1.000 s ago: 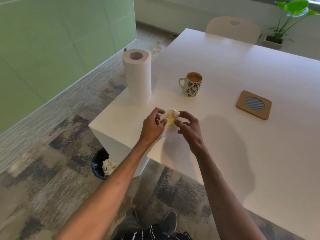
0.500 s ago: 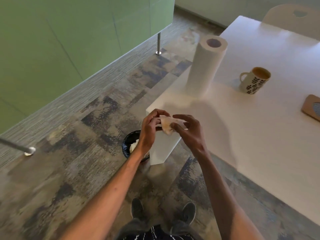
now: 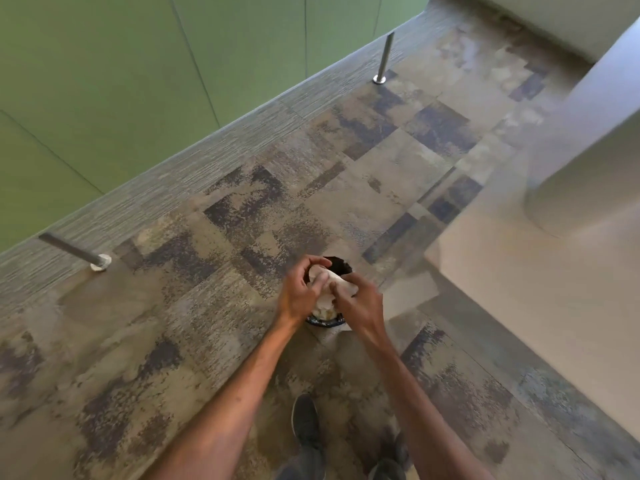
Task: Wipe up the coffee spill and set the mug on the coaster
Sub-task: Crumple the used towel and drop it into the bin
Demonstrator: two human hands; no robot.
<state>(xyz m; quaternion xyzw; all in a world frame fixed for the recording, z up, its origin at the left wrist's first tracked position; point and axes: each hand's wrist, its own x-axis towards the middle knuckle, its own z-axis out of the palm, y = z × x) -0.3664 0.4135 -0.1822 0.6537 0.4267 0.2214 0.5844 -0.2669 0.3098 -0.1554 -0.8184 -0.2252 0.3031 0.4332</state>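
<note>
Both hands are out over the floor. The left hand (image 3: 298, 296) and the right hand (image 3: 360, 306) each have a pinching grip on the crumpled paper towel (image 3: 325, 292), fingers curled round it from either side. The wad is bunched, with no clear long axis. The bin (image 3: 341, 266) sits directly beneath it, its dark rim peeking out past the fingertips, so letting go should drop it straight in. The desk (image 3: 536, 289) lies to the right, nearer the right hand. Mug and coaster are out of view.
</note>
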